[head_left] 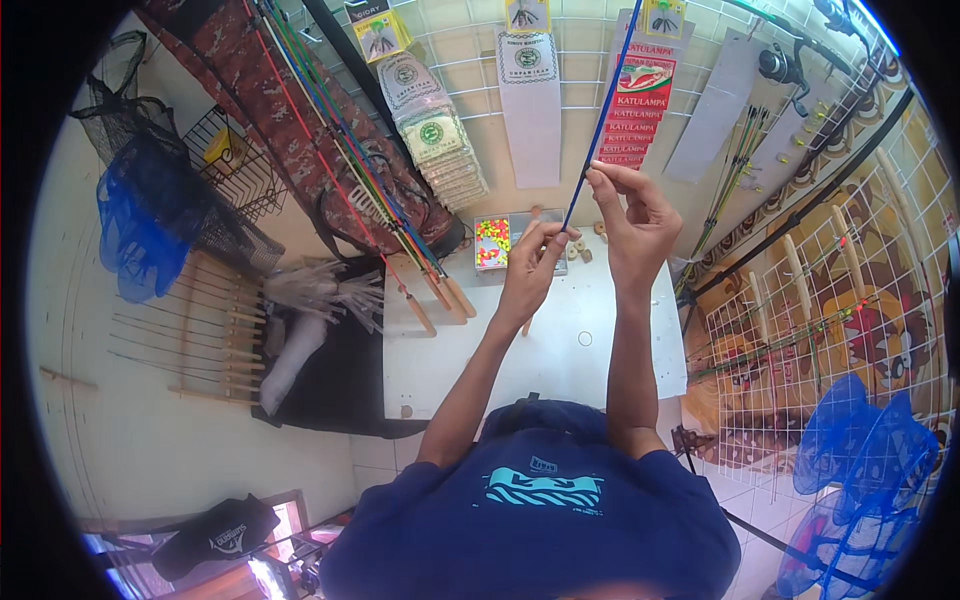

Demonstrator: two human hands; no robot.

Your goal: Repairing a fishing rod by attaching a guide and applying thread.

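A thin blue fishing rod (605,115) slants up and to the right over the white table (450,370), its upper end running out past the top edge. My left hand (533,272) is closed on its lower part, thumb and fingers pinched together. Higher up, my right hand (637,225) pinches the same rod between thumb and fingertips. A short wooden piece shows below my left hand; whether it joins the rod is hidden. Behind my left hand sits a clear box (492,243) of small pink and yellow pieces. Several small round tan pieces (583,252) lie near my right wrist.
Rods with wooden handles (458,298) lean at the table's left, beside a red camouflage rod bag (290,110). Packets (440,140) and red sachets (640,115) hang from the wall grid ahead. Blue nets (860,450) hang right. A small ring (585,339) lies on the table.
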